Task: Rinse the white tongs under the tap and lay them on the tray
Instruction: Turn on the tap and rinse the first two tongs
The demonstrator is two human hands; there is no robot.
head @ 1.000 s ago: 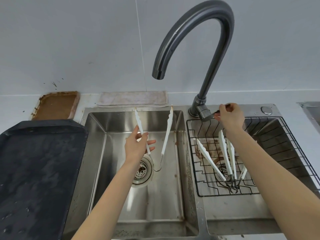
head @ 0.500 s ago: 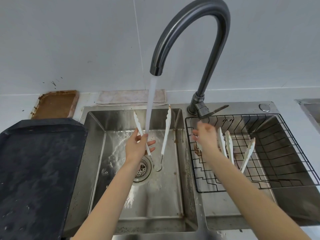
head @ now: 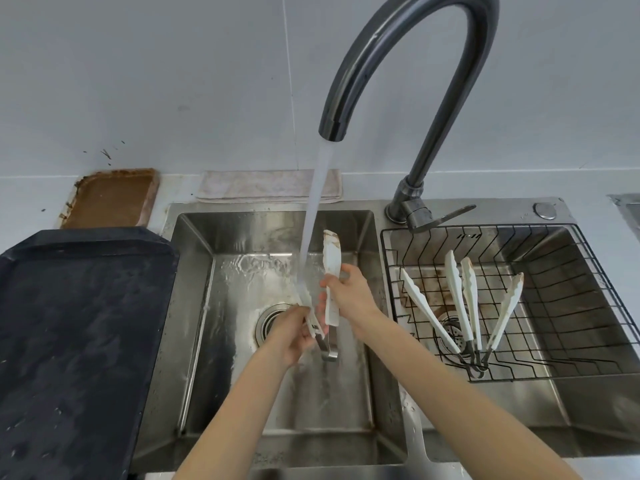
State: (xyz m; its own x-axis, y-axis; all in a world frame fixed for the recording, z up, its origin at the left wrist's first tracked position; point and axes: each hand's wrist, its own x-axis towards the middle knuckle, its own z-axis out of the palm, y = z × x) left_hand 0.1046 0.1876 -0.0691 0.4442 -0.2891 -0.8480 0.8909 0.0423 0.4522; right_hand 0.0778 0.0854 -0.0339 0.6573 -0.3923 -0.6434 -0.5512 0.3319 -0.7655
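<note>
Tray point(head: 79, 327) lay left of the sink point(head: 194, 306), tongs point(head: 330, 282) in both hands over its left basin, rack point(head: 571, 306) in the right.

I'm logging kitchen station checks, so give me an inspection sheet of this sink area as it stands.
Surface: steel double sink; water runs from the tap into the left basin.
Job's things: white tongs held in the stream over the left basin; black tray to the left, wet, nothing lying on it.
Clutter: two more pairs of tongs in the wire rack in the right basin; brown-stained tray and folded cloth behind the sink.
Hands: left hand grips one arm of the tongs, right hand the other.
Cables: nothing seen.
Surroundings: pale wall with a few dark specks.
</note>
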